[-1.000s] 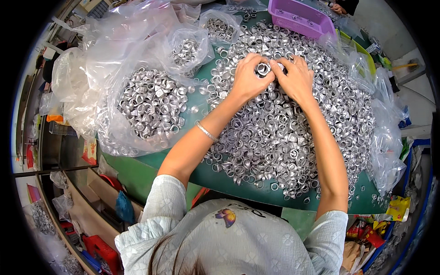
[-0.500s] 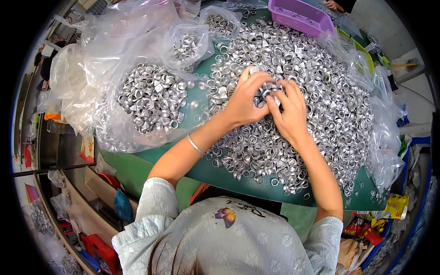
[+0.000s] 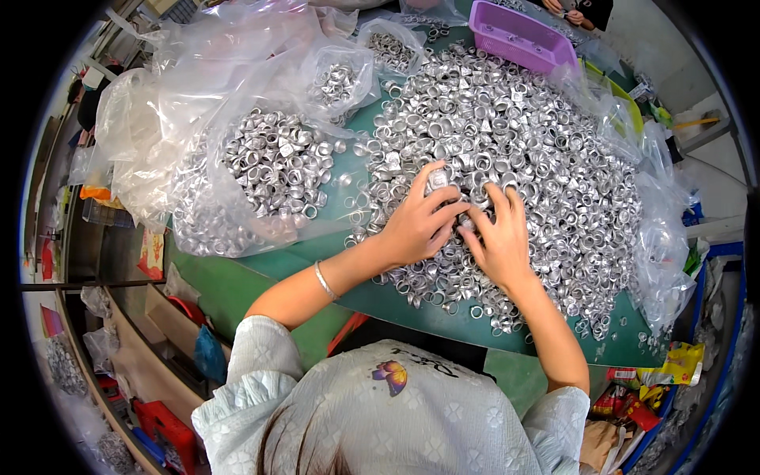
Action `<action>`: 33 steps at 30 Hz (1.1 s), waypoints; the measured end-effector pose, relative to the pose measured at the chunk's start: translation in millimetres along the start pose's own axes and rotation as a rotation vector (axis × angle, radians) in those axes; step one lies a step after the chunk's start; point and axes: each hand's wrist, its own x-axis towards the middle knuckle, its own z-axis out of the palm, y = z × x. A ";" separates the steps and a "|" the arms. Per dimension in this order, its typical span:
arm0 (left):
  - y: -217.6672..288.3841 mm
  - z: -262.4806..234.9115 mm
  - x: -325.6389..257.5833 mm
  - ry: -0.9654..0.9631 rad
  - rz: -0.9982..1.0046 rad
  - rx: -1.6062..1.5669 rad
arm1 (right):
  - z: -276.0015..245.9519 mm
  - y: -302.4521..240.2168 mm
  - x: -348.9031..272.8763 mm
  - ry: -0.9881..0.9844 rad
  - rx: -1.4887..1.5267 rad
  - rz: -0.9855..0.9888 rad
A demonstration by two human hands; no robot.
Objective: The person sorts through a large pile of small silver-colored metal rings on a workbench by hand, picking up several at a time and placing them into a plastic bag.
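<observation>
We see both hands lower on the heap of metal rings [image 3: 514,150] than before. The left hand [image 3: 416,226] pinches a ring [image 3: 438,180]; the right hand [image 3: 499,241] lies spread, touching it, fingers pressed into rings.

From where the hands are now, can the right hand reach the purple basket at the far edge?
Probably yes, with a long stretch. The right hand rests on the pile of metal rings, the purple basket lies beyond it, and nothing tall stands between.
</observation>
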 end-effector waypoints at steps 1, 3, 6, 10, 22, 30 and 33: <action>2.4 -0.2 -4.5 0.012 -0.025 -0.011 | -2.6 -3.0 -3.7 -0.013 -0.033 -0.015; 4.5 2.2 -14.4 0.035 -0.074 -0.034 | -3.5 -5.9 -11.1 -0.033 0.020 0.046; 12.8 0.0 -21.8 0.023 -0.098 -0.001 | -9.4 -5.6 -15.6 -0.001 0.015 0.035; 16.7 -2.7 -29.9 -0.042 -0.049 0.028 | -3.1 3.0 -28.8 0.181 0.325 0.335; 11.7 5.9 -8.0 0.288 -0.250 -0.143 | -44.3 46.3 -4.7 0.216 0.844 0.735; 9.6 9.3 -4.3 0.318 -0.366 -0.292 | -42.2 38.6 22.1 0.145 1.133 0.814; 8.2 8.5 -12.5 0.323 -0.340 -0.250 | -30.0 45.1 26.9 0.082 0.249 0.424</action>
